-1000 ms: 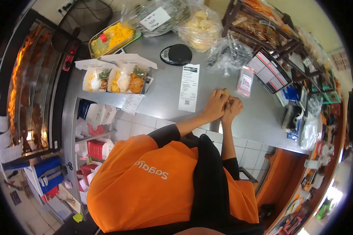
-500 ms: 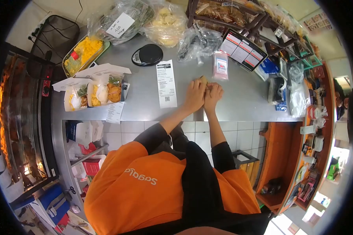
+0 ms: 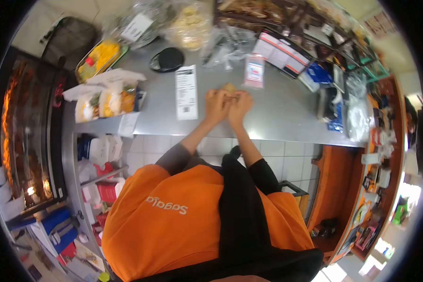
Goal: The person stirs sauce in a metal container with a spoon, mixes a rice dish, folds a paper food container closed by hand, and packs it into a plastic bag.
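Both hands are close together above the steel counter. My left hand (image 3: 216, 105) has its fingers curled round a small brownish-yellow item (image 3: 229, 88), whose top shows between the hands. My right hand (image 3: 240, 104) is pressed against the same item from the other side, fingers bent. The item is too small and blurred to name. Left of the hands lies a long printed receipt (image 3: 186, 92). Just beyond them is a clear packet with pink contents (image 3: 254, 71).
Two open food boxes (image 3: 112, 103) stand at the counter's left, near a tray of yellow food (image 3: 99, 58). A black scale (image 3: 168, 59), plastic bags (image 3: 189, 28) and a tablet (image 3: 283, 54) line the back. A glass-fronted warmer (image 3: 27, 127) is far left.
The camera view has swung, so the counter items appear further left. Both hands have stayed together round the small item, beside the receipt.
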The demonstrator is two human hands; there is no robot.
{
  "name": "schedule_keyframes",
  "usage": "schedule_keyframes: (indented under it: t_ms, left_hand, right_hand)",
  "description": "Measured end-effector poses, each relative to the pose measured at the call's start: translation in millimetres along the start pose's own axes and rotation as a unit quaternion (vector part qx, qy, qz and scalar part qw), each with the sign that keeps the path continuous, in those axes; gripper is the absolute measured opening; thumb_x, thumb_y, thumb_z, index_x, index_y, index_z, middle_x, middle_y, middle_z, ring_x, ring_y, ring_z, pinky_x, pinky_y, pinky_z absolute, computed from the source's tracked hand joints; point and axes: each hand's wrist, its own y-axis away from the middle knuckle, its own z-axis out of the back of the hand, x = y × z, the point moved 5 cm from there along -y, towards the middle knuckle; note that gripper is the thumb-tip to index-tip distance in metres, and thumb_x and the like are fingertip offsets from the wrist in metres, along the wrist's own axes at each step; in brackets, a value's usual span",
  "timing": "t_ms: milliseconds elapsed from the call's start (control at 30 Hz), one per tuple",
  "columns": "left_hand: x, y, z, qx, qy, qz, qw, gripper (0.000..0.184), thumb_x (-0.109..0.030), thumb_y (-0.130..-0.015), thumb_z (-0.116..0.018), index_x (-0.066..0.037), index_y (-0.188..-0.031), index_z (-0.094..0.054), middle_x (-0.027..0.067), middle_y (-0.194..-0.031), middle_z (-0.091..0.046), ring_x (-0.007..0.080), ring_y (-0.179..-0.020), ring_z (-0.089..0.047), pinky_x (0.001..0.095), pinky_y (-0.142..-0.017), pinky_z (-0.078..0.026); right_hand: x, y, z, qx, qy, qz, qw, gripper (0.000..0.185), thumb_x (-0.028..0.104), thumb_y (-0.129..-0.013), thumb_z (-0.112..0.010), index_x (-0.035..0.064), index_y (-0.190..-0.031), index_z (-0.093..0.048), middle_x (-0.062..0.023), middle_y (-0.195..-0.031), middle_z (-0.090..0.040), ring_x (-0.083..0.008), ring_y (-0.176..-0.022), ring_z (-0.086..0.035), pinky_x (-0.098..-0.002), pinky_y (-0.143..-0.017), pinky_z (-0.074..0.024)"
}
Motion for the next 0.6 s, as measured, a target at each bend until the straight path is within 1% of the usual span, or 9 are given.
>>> schedule_keyframes:
  t_ms: [33, 100, 200, 300, 333, 367, 433, 567, 600]
  left_hand:
    - [0.5, 0.3, -1.2, -0.006, -0.011, -0.008, 1.0, 0.019, -0.003, -0.069, -0.059, -0.008, -0.087, -0.055, 0.0081, -0.088, -0.059, 0.0304, -0.083, -0.049, 0.0403, -0.078, -0.037]
    - [3.8, 1.3, -8.4, -0.021, 0.004, 0.001, 1.0, 0.013, -0.012, -0.069, -0.06, -0.01, -0.081, -0.057, 0.0073, -0.081, -0.059, 0.0286, -0.082, -0.05, 0.0411, -0.076, -0.037]
    - [9.9, 3.7, -17.0, -0.024, 0.023, 0.054, 0.998, 0.014, -0.004, -0.069, -0.058, -0.009, -0.082, -0.056, 0.0051, -0.082, -0.061, 0.0249, -0.086, -0.049, 0.0371, -0.079, -0.038]
    - [-7.2, 1.7, -17.2, -0.009, 0.025, 0.052, 0.998, 0.014, -0.002, -0.071, -0.058, -0.008, -0.083, -0.056, 0.0052, -0.085, -0.06, 0.0234, -0.087, -0.048, 0.0345, -0.079, -0.039]
    - [-7.9, 3.4, -16.4, -0.024, 0.014, 0.071, 0.997, 0.013, -0.002, -0.072, -0.058, -0.007, -0.084, -0.056, 0.006, -0.088, -0.059, 0.023, -0.088, -0.047, 0.0334, -0.08, -0.038]
    - [-7.8, 3.1, -16.7, -0.041, 0.001, 0.093, 0.995, 0.013, -0.001, -0.073, -0.058, -0.006, -0.085, -0.056, 0.0068, -0.09, -0.057, 0.0227, -0.089, -0.047, 0.0322, -0.08, -0.038]
    - [-9.3, -1.0, -20.9, -0.048, 0.06, 0.117, 0.99, 0.013, 0.0, -0.073, -0.057, -0.005, -0.086, -0.055, 0.0073, -0.091, -0.056, 0.0228, -0.089, -0.047, 0.0312, -0.081, -0.038]
    - [-9.0, -6.7, -20.5, -0.046, 0.116, 0.131, 0.984, 0.012, 0.004, -0.073, -0.054, -0.003, -0.083, -0.055, 0.0076, -0.093, -0.054, 0.0225, -0.088, -0.046, 0.0298, -0.083, -0.036]
    - [-6.9, -7.0, -19.1, -0.053, 0.108, 0.133, 0.984, 0.012, 0.004, -0.073, -0.054, -0.003, -0.083, -0.055, 0.0076, -0.093, -0.054, 0.0225, -0.088, -0.046, 0.0298, -0.083, -0.036]
  right_hand:
    - [-8.2, -1.0, 1.2, 0.009, -0.002, 0.016, 1.0, 0.022, 0.008, -0.072, -0.059, 0.0065, -0.094, -0.053, -0.0109, -0.1, -0.052, -0.0299, -0.098, -0.045, -0.0419, -0.087, -0.0313]
    - [-46.8, -8.8, 4.2, 0.052, -0.223, -0.064, 0.971, 0.024, 0.005, -0.073, -0.061, 0.0052, -0.096, -0.054, -0.0107, -0.094, -0.052, -0.0255, -0.088, -0.05, -0.0369, -0.082, -0.0369]
    - [-99.1, -48.6, 91.7, -0.042, -0.236, -0.061, 0.969, 0.023, 0.003, -0.075, -0.061, 0.005, -0.096, -0.055, -0.0091, -0.088, -0.053, -0.022, -0.08, -0.052, -0.0323, -0.076, -0.0406]
    - [-154.6, -95.5, 233.6, -0.17, 0.0, -0.097, 0.981, 0.019, 0.005, -0.076, -0.061, 0.0046, -0.094, -0.055, -0.0093, -0.086, -0.053, -0.0231, -0.083, -0.051, -0.0349, -0.072, -0.0418]
    - [-194.4, -108.7, 268.3, -0.225, 0.089, -0.06, 0.968, 0.02, 0.01, -0.076, -0.064, 0.0048, -0.093, -0.055, -0.0122, -0.087, -0.054, -0.0275, -0.084, -0.051, -0.0416, -0.072, -0.0419]
    - [-209.3, -121.3, 304.5, -0.242, 0.206, -0.101, 0.943, 0.025, 0.017, -0.079, -0.064, 0.0042, -0.098, -0.056, -0.0142, -0.087, -0.054, -0.0316, -0.085, -0.051, -0.0461, -0.072, -0.0413]
    - [-236.4, -145.5, 344.3, -0.263, 0.288, -0.177, 0.904, 0.029, 0.028, -0.083, -0.063, 0.0024, -0.096, -0.059, -0.0165, -0.091, -0.054, -0.0339, -0.087, -0.05, -0.0458, -0.073, -0.041]
    - [-312.9, -178.6, 348.7, -0.118, 0.242, -0.264, 0.926, 0.033, 0.034, -0.086, -0.061, 0.0016, -0.089, -0.063, -0.0116, -0.086, -0.057, -0.0279, -0.078, -0.052, -0.0405, -0.069, -0.0423]
    - [-321.8, -180.7, 347.3, -0.087, 0.079, -0.307, 0.944, 0.029, 0.033, -0.086, -0.061, 0.0034, -0.085, -0.064, -0.0077, -0.081, -0.058, -0.0237, -0.074, -0.053, -0.0364, -0.067, -0.0424]
